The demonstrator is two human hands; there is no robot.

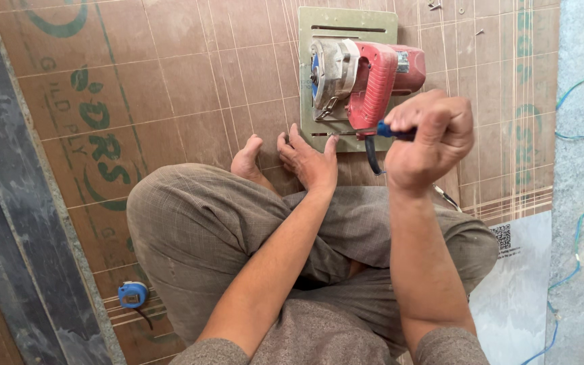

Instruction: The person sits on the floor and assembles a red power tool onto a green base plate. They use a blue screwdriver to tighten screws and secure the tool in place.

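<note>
We grip a blue-handled tool (395, 131) in our closed right hand (429, 140) over the red circular saw on its green base plate (363, 78). Our left hand (309, 161) lies open, fingertips at the plate's near edge. Risk: the plate shifts on the plywood sheet (170, 88) and pinches our fingers or bare foot (248, 159).

Right hand (429, 138) grips red saw (366, 81); left hand (309, 161) on plywood (170, 101).

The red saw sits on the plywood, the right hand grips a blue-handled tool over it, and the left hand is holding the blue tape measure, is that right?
Not quite. In the head view the left hand rests on the plywood beside the saw, holding nothing. The tape measure lies apart on the plywood by the knee. The right hand does grip the blue-handled tool.
</note>
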